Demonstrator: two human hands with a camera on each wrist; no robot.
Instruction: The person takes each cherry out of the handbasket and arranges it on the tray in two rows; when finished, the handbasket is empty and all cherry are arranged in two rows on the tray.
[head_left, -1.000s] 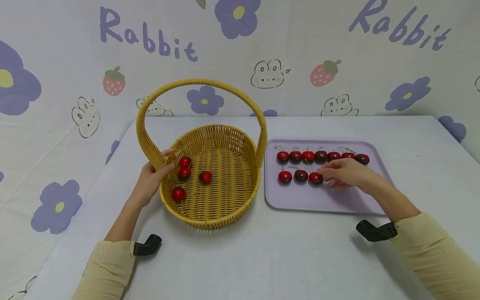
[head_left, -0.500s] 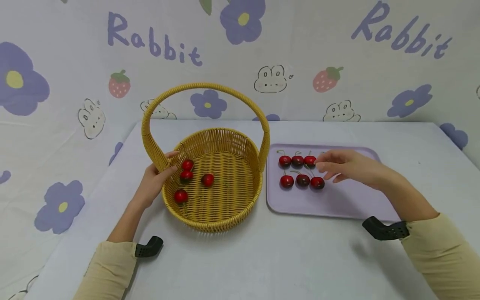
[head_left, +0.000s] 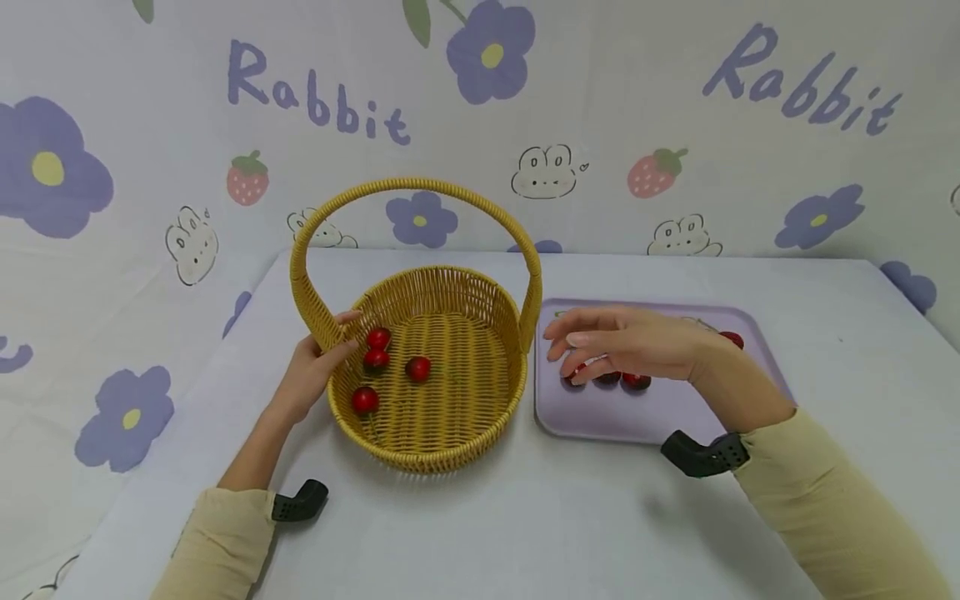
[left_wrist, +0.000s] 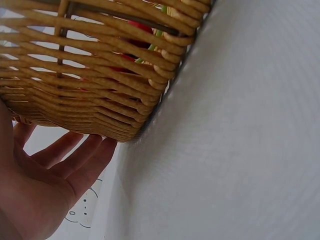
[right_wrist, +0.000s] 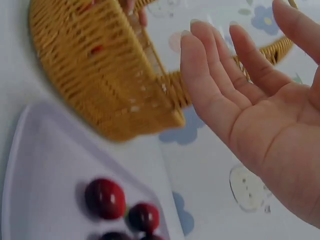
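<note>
At the left, a yellow wicker basket with a tall arched handle stands on the table with several red cherries inside. My left hand holds its left side at the foot of the handle, thumb over the rim; in the left wrist view its fingertips touch the outer weave. My right hand hovers above the left part of a lilac tray, hiding most of the cherries there. A few dark red cherries show below it. From the right wrist view, the palm is bare and the fingers loosely extended.
Beneath everything lies a white-covered table. A patterned cloth with flowers, rabbits and strawberries hangs behind it. One cherry shows near the tray's back right. The basket handle arches high, with its right foot near the tray.
My right hand first lifts from beside the front-row cherries, then moves left across the tray toward the basket. My left hand stays on the basket. The head view has tilted slightly up.
</note>
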